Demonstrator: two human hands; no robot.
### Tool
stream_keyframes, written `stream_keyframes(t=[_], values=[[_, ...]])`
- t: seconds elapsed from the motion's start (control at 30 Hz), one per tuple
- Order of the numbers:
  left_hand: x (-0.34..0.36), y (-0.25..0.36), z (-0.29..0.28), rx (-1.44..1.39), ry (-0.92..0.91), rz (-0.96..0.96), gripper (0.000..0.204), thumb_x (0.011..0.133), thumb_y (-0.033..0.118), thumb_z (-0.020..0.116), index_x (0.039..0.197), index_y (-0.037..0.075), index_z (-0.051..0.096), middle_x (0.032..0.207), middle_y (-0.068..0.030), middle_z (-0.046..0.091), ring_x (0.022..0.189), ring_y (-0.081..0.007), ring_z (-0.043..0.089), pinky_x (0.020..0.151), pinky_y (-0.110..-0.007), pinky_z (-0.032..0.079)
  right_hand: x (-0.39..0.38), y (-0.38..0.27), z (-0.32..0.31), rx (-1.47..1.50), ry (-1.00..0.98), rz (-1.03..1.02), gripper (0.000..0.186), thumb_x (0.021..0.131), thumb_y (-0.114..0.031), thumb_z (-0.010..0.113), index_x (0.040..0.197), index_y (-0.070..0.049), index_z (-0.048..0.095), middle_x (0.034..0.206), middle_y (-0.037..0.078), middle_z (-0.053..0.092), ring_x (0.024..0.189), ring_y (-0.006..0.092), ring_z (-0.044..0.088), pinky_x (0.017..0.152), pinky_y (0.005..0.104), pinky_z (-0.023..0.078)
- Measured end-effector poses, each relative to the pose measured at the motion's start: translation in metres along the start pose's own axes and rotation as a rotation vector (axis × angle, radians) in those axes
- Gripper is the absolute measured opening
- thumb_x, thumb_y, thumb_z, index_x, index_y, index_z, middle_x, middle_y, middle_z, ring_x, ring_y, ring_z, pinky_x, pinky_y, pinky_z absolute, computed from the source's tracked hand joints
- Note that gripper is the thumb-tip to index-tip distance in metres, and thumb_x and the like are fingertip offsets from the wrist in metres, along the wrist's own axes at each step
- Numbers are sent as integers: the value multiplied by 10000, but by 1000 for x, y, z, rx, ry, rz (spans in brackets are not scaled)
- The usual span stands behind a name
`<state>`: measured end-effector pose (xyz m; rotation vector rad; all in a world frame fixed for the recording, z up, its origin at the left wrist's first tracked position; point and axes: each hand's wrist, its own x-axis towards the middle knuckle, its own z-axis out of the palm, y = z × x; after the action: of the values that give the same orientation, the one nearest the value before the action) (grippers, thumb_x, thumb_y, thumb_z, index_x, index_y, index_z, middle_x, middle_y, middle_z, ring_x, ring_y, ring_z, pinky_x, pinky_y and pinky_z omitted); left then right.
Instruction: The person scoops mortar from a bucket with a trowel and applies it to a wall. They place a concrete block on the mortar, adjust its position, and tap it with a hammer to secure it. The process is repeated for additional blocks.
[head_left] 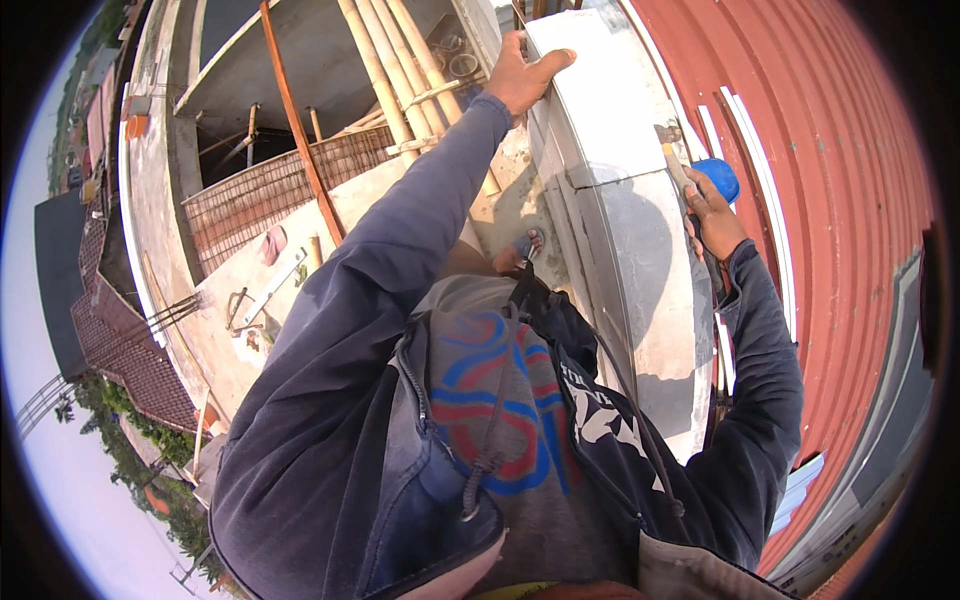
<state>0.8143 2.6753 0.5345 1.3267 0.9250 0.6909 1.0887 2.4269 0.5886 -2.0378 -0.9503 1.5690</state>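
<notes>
My left hand (pixel 522 78) grips the left edge of a white block (pixel 590 90) at the top, its thumb on the block's face. The block lies along a raised ledge, above a greyer, plastered section (pixel 640 260) with a seam between them. My right hand (pixel 712 212), at the ledge's right side, is closed on a slim tool with a pale wooden-looking part (pixel 675 160); the tool's lower end is mostly hidden. A blue rounded object (pixel 718 172) lies just beyond that hand.
A red corrugated roof (pixel 840 200) runs along the right. At left are bamboo poles (pixel 390 70), an orange bar (pixel 300 150), openings, and a concrete slab (pixel 245 290) with a long white tool (pixel 272 295). My bare toes (pixel 530 240) show below; rooftops and trees lie far left.
</notes>
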Motion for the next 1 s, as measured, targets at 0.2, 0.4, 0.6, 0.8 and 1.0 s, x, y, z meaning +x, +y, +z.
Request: stream_keyframes(t=[0.2,0.4,0.6,0.8,1.0], values=[[5,-11,0,-73,63,52,1052,889,428,813,1566,-64,176,1379,-301,545,1247,-323,607,1005,-442,548,-6,9,-12,-470,633,-558,486,1131,-282,508,1593,-139,460,1128,153,666,809,225,667,736,377,551],[-4,2,3,-116,66,6,966,899,391,808,1540,-50,234,1284,-257,619,1162,-268,648,979,-408,548,-70,-58,-8,-629,753,-922,542,1069,-178,605,1593,-143,470,1351,219,696,1080,368,756,893,464,612],[1,0,-1,-125,16,36,937,892,407,806,1531,-50,296,1316,-214,610,1156,-258,629,938,-400,543,-74,-40,21,-1014,488,-776,724,971,-133,740,1612,-330,466,910,90,700,643,228,667,542,368,544],[0,1,1,-78,62,39,934,884,425,806,1529,-39,313,1349,-210,595,1182,-256,616,931,-407,545,-78,-44,21,-818,631,-955,710,965,-126,731,1604,-316,486,815,79,620,596,218,619,503,375,502],[1,-5,5,-238,12,-7,935,886,396,809,1541,-40,303,1387,-213,571,1232,-272,590,1029,-430,497,-78,-40,24,-875,602,-834,712,957,-97,725,1594,-317,499,839,97,638,607,240,638,506,383,504]])
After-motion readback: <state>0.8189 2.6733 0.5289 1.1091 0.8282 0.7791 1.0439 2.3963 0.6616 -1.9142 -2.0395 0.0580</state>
